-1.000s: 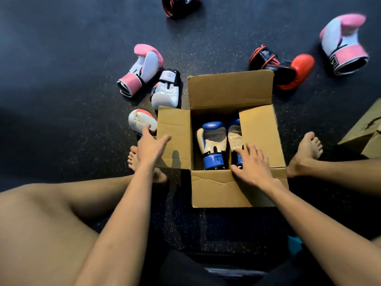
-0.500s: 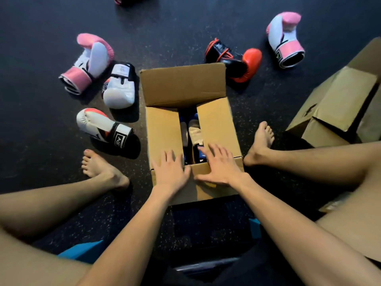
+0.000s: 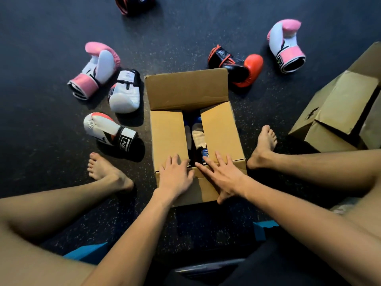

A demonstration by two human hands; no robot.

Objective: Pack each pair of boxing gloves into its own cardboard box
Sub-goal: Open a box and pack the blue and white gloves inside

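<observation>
A cardboard box stands on the dark floor between my legs. Its two side flaps are folded nearly flat, and the far flap stands up. Through the gap between the flaps I see the blue and white gloves inside. My left hand lies flat on the left flap's near end, fingers spread. My right hand lies flat on the right flap and the box's near edge, fingers spread. Neither hand holds anything.
Loose gloves lie around: a pink and white one, two white ones at left, a red and black one behind the box, another pink one, a black one far back. A second open box sits right. My bare feet flank the box.
Both side flaps have been folded down over the gloves. My hands came together onto the flaps' near ends, and my view shifted so the second box entered at right.
</observation>
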